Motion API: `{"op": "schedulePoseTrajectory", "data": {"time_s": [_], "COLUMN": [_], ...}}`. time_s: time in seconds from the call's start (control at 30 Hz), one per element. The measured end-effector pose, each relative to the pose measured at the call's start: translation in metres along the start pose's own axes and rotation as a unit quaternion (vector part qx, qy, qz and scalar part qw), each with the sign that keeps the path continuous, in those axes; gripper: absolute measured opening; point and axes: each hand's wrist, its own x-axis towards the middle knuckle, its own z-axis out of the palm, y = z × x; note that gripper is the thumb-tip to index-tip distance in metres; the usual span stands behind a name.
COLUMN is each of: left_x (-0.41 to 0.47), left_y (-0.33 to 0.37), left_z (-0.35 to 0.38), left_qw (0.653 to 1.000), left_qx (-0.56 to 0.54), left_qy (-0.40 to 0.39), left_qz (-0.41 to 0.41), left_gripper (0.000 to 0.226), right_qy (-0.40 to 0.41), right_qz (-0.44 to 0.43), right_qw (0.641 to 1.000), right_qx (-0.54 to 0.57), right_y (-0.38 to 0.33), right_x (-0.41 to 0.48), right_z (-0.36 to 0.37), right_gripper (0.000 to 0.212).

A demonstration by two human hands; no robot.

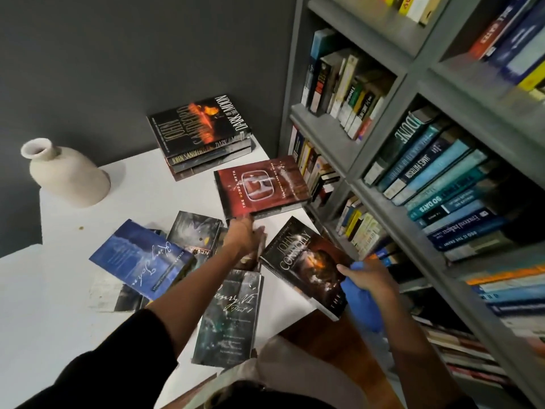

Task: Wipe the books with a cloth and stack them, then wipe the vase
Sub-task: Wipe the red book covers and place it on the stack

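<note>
Centrally, "The Honda Myth" book [262, 187], perhaps airborne.

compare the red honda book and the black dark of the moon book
The red Honda book is held by the left hand; the black Dark of the Moon book lies atop a stack. The Honda book's cover is red, the Moon book's black with orange. Both face cover up.
</note>
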Motion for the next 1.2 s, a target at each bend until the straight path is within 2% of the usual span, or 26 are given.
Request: {"op": "schedulePoseTrajectory", "data": {"time_s": [0.1,0.2,0.37,0.53,0.67,0.83,0.93,0.97,1.03,1.1,1.2], "left_x": [0.014,0.028,0.059,0.084,0.095,0.096,0.082,0.078,0.064,0.049,0.025], "left_y": [0.002,0.005,-0.005,-0.016,-0.020,-0.025,-0.022,-0.024,-0.020,-0.014,-0.004], "left_z": [-0.016,-0.030,-0.034,-0.035,-0.040,-0.055,-0.067,-0.068,-0.074,-0.079,-0.087], "left_qw": [0.994,0.983,0.974,0.957,0.933,0.915,0.905,0.901,0.887,0.856,0.800], "left_qx": [-0.026,-0.059,-0.072,-0.102,-0.169,-0.297,-0.357,-0.370,-0.400,-0.469,-0.582], "left_qy": [0.101,0.146,0.125,0.080,0.073,0.082,0.078,0.086,0.099,0.090,0.064], "left_qz": [-0.043,-0.099,-0.172,-0.261,-0.310,-0.259,-0.216,-0.208,-0.207,-0.197,-0.129], "left_gripper": [0.033,0.037,0.047,0.053,0.061,0.065,0.066,0.068,0.078,0.090,0.079], "right_qy": [-0.008,-0.028,-0.063,-0.109,-0.117,-0.147,-0.170,-0.173,-0.177,-0.175,-0.167], "right_qz": [-0.029,-0.066,-0.096,-0.113,-0.104,-0.084,-0.090,-0.092,-0.099,-0.111,-0.147], "right_qw": [0.999,0.997,0.993,0.987,0.985,0.981,0.972,0.970,0.965,0.963,0.955], "right_qx": [0.014,0.020,0.016,0.037,0.072,0.097,0.134,0.145,0.164,0.173,0.195], "right_y": [-0.038,-0.087,-0.154,-0.172,-0.179,-0.173,-0.159,-0.157,-0.156,-0.160,-0.165], "right_x": [0.008,0.031,0.066,0.119,0.115,0.115,0.133,0.130,0.116,0.098,0.074], "right_z": [-0.023,-0.041,-0.041,-0.025,-0.027,-0.033,-0.030,-0.032,-0.039,-0.047,-0.055], "right_gripper": [0.062,0.063,0.074,0.080,0.064,0.052,0.070,0.064,0.038,0.028,0.027]}}
